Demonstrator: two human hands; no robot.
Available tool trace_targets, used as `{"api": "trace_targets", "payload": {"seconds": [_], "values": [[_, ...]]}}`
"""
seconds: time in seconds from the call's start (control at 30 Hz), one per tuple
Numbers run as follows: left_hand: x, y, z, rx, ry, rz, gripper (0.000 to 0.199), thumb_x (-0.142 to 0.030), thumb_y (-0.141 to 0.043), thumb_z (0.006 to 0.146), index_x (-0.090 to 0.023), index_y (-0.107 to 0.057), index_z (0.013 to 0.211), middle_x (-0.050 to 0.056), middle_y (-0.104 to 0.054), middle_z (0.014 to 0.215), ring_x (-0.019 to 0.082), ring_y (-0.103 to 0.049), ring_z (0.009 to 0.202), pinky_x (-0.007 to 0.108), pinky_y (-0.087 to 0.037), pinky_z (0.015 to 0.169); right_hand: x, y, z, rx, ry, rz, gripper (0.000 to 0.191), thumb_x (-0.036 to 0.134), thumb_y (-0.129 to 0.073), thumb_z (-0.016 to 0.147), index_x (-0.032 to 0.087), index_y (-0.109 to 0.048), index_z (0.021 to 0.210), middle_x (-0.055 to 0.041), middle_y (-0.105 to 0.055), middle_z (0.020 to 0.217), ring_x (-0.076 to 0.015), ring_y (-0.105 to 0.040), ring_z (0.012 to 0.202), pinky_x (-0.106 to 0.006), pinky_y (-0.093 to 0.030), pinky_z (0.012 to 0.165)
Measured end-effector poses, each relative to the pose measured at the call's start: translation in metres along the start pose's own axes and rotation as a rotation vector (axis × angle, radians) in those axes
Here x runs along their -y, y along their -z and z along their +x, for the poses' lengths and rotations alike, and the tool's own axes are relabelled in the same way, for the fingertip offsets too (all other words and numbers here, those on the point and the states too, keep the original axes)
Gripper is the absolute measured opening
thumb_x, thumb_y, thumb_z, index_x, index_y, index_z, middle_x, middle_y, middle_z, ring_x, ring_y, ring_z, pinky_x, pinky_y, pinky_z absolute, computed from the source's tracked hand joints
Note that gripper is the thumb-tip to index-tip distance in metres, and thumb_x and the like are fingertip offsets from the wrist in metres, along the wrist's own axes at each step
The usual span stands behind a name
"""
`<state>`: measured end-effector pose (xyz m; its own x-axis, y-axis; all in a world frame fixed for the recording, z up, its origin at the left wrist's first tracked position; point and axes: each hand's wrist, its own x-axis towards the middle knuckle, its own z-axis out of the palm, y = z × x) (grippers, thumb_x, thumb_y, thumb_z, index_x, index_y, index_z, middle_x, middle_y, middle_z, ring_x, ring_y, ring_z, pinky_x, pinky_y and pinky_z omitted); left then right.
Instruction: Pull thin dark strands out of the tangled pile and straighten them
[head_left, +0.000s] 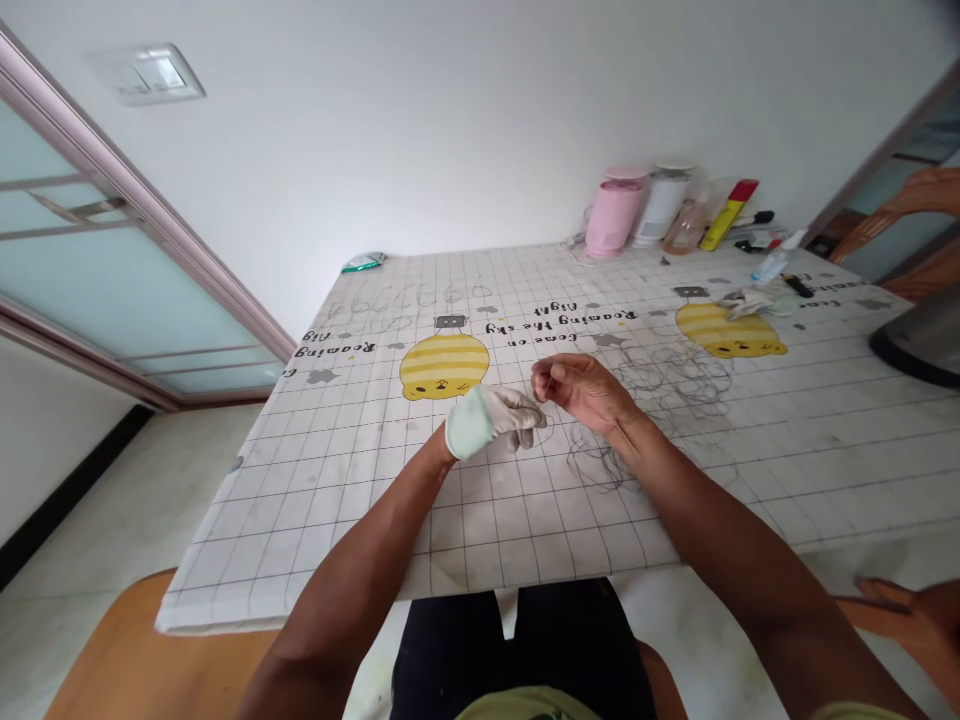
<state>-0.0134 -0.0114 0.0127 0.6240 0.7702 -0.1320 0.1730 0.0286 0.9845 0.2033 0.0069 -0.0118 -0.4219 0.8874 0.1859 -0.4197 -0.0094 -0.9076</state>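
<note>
My left hand (504,418) wears a whitish glove with a mint-green cuff. Its fingers are pressed together, pointing right, just above the table; what they hold is too fine to make out. Bare and slightly higher, my right hand (581,388) faces it with thumb and fingertips pinched. A faint thin strand (551,381) shows at those fingertips. A small gap separates the two hands. Beneath and to the right of my right hand lies a loose tangle of thin dark strands (679,385), curled in loops on the checked tablecloth (360,510).
Along the wall stand a pink cylinder (613,215), a white cylinder (661,205), a pinkish bottle (686,228) and a yellow can with a red cap (727,215). Farther right are a clear bottle (778,258), a crumpled glove (754,302) and a metal vessel (922,335). A green-white packet (364,262) lies back left.
</note>
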Motion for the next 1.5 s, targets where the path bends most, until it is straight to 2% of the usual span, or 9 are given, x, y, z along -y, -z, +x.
{"api": "trace_targets", "payload": {"seconds": [0.17, 0.33, 0.5, 0.7, 0.83, 1.03, 1.23, 1.37, 1.5], "values": [[0.001, 0.0, 0.0, 0.011, 0.006, -0.027, 0.019, -0.031, -0.078, 0.083, -0.012, -0.078, 0.088, 0.004, -0.072, 0.064, 0.012, -0.063, 0.05, 0.023, -0.049, 0.051, -0.003, -0.007, -0.001, -0.04, 0.029, 0.025, 0.032, 0.04, -0.086, 0.084, 0.027, -0.082, 0.113, -0.0002, -0.068, 0.079, -0.0155, -0.063, 0.076, -0.032, -0.053, 0.074], [-0.002, -0.005, 0.002, -0.041, 0.042, -0.058, 0.016, -0.027, -0.076, 0.083, -0.011, -0.076, 0.084, 0.005, -0.071, 0.062, 0.012, -0.061, 0.046, 0.022, -0.046, 0.048, -0.002, -0.01, 0.001, -0.191, 0.101, -0.067, 0.027, 0.035, -0.088, 0.083, 0.025, -0.083, 0.107, -0.0024, -0.074, 0.084, -0.0151, -0.065, 0.072, -0.032, -0.053, 0.069], [-0.006, -0.005, 0.002, -0.07, 0.076, -0.021, 0.013, -0.024, -0.074, 0.084, -0.011, -0.077, 0.082, 0.004, -0.07, 0.061, 0.011, -0.06, 0.045, 0.021, -0.044, 0.047, 0.002, -0.007, 0.001, -0.183, 0.113, -0.1, 0.032, 0.039, -0.083, 0.087, 0.026, -0.081, 0.116, -0.003, -0.075, 0.083, -0.0166, -0.066, 0.069, -0.035, -0.054, 0.068], [0.006, -0.004, 0.01, -0.07, 0.143, -0.12, 0.011, -0.02, -0.07, 0.087, -0.011, -0.075, 0.083, 0.005, -0.071, 0.061, 0.011, -0.058, 0.044, 0.023, -0.045, 0.047, 0.004, -0.008, 0.002, -0.276, 0.24, -0.378, 0.029, 0.044, -0.081, 0.089, 0.023, -0.083, 0.108, -0.0066, -0.078, 0.089, -0.0183, -0.068, 0.069, -0.037, -0.056, 0.066], [0.009, -0.007, 0.017, -0.248, 0.157, -0.115, 0.01, -0.018, -0.068, 0.087, -0.012, -0.073, 0.081, 0.005, -0.072, 0.065, 0.01, -0.059, 0.047, 0.022, -0.046, 0.047, 0.008, -0.003, 0.003, -0.265, 0.115, -0.332, 0.044, 0.056, -0.076, 0.091, 0.022, -0.079, 0.118, -0.0112, -0.079, 0.102, -0.0228, -0.073, 0.083, -0.035, -0.057, 0.066], [0.006, -0.007, 0.022, -0.473, 0.157, -0.052, 0.014, -0.021, -0.063, 0.091, -0.014, -0.073, 0.083, 0.004, -0.073, 0.069, 0.01, -0.06, 0.051, 0.02, -0.047, 0.049, 0.002, -0.003, 0.003, -0.188, -0.078, -0.444, 0.048, 0.063, -0.071, 0.092, 0.018, -0.079, 0.106, -0.0141, -0.078, 0.099, -0.0235, -0.073, 0.079, -0.034, -0.056, 0.063], [0.007, -0.004, 0.019, -0.31, 0.16, -0.085, 0.012, -0.021, -0.069, 0.088, -0.012, -0.072, 0.08, 0.005, -0.071, 0.066, 0.009, -0.059, 0.047, 0.021, -0.045, 0.047, -0.002, -0.001, 0.003, -0.079, -0.021, -0.438, 0.04, 0.044, -0.083, 0.086, 0.021, -0.077, 0.118, -0.0095, -0.078, 0.11, -0.0221, -0.072, 0.096, -0.036, -0.058, 0.082], [0.01, -0.004, 0.017, -0.19, 0.146, -0.214, 0.012, -0.022, -0.073, 0.084, -0.012, -0.072, 0.078, 0.004, -0.068, 0.06, 0.01, -0.057, 0.043, 0.022, -0.042, 0.044, -0.001, 0.002, 0.004, 0.006, -0.043, -0.338, 0.03, 0.039, -0.087, 0.082, 0.021, -0.079, 0.104, -0.0067, -0.077, 0.1, -0.0185, -0.07, 0.089, -0.035, -0.057, 0.084], [0.014, -0.005, 0.016, -0.172, 0.121, -0.33, 0.019, -0.027, -0.081, 0.077, -0.011, -0.072, 0.08, 0.002, -0.065, 0.058, 0.01, -0.054, 0.043, 0.023, -0.042, 0.044, -0.005, -0.002, 0.003, -0.054, 0.049, -0.357, 0.024, 0.037, -0.09, 0.079, 0.021, -0.077, 0.092, -0.0032, -0.073, 0.089, -0.0168, -0.068, 0.082, -0.032, -0.056, 0.079]]}}
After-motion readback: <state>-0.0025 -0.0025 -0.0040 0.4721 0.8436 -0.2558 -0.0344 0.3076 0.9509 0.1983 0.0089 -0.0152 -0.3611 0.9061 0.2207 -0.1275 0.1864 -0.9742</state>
